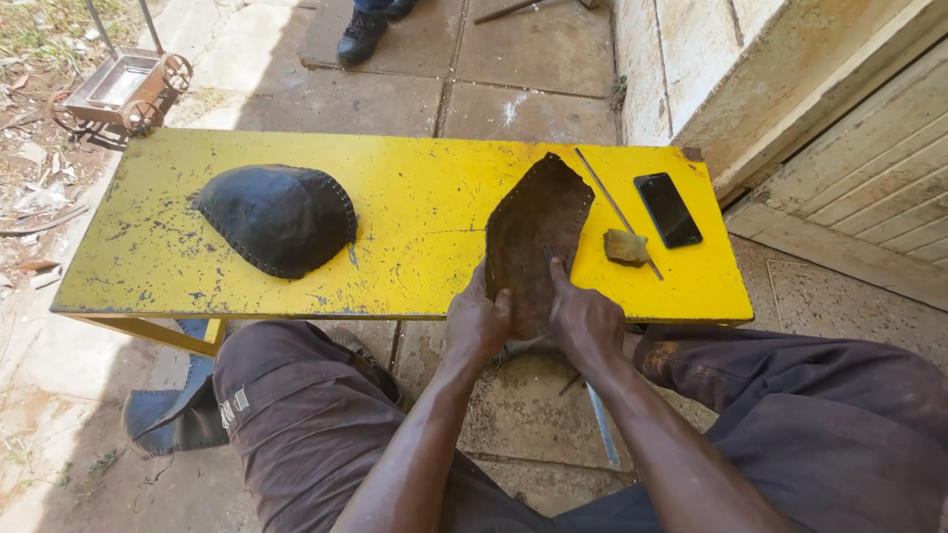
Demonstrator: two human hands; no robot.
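Observation:
A brown leather panel (pixel 536 229) with punched edges lies on the yellow bench (pixel 415 197), its near end hanging over the front edge. My left hand (pixel 476 324) grips that near end from the left. My right hand (pixel 583 318) grips it from the right, with the index finger stretched up along the leather. A thin dark tool seems to lie under that finger, but I cannot tell for sure. A stitched black leather dome (pixel 279 217) rests on the bench's left half.
A black phone (pixel 668 209), a thin metal rod (pixel 617 211) and a yellowish lump (pixel 625 247) lie right of the panel. More black leather (pixel 178 415) lies on the ground by my left knee. Another person's shoe (pixel 361 36) stands beyond the bench, near a rusty metal tray (pixel 123 87).

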